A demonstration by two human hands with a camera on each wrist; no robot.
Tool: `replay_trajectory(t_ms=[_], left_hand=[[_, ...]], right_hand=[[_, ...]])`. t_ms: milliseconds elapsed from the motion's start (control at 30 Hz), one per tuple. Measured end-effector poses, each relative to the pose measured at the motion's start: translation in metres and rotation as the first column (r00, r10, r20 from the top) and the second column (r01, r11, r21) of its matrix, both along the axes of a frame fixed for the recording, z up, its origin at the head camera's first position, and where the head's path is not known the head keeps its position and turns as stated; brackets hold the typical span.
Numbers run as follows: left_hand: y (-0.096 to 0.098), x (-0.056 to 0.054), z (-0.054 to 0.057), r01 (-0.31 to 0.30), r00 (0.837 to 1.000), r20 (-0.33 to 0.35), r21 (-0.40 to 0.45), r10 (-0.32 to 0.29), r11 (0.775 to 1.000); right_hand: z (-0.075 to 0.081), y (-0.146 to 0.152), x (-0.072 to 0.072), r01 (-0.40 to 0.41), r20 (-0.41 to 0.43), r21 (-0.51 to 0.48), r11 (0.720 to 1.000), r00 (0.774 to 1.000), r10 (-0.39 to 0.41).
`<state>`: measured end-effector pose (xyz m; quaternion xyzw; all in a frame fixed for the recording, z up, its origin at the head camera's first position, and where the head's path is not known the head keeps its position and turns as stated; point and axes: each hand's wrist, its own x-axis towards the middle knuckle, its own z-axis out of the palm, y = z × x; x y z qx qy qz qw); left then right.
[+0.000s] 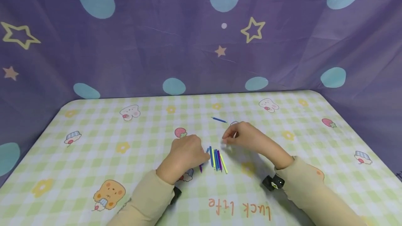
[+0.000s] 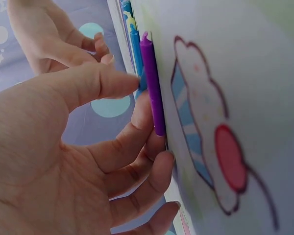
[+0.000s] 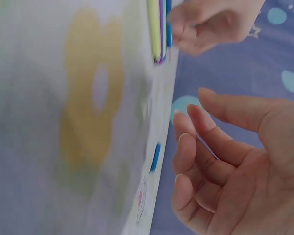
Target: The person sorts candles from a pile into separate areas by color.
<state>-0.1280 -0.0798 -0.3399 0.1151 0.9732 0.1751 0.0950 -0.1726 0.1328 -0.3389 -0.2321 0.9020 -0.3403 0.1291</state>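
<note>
Several thin candles (image 1: 216,159) in blue, yellow and purple lie side by side in a row on the table. My left hand (image 1: 188,151) is at the left end of the row, its thumb and forefinger pinching a blue candle (image 2: 142,81). A purple candle (image 2: 153,88) lies beside those fingertips, partly under the hand in the head view. My right hand (image 1: 243,133) hovers right of the row, fingers loosely bent, and the right wrist view shows nothing between them. Another blue candle (image 1: 219,119) lies apart, farther back.
A green and white checked cloth (image 1: 150,180) printed with cartoon figures covers the table. Behind its far edge hangs a purple curtain (image 1: 188,44) with stars and blue spots. Dark wrist devices (image 1: 273,183) sit at both sleeves.
</note>
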Motion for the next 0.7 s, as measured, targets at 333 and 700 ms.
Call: replay_trajectory(t_ms=[333, 700], left_hand=[[-0.001, 0.000, 0.001, 0.000, 1.000, 0.008, 0.003, 0.000, 1.000], [-0.004, -0.002, 0.002, 0.005, 0.998, 0.063, 0.020, -0.006, 1.000]], right_hand=[[0.000, -0.015, 0.025, -0.051, 0.048, 0.030, 0.998, 0.998, 0.050], [-0.001, -0.024, 0.028, -0.001, 0.112, 0.142, 0.990, 0.994, -0.015]])
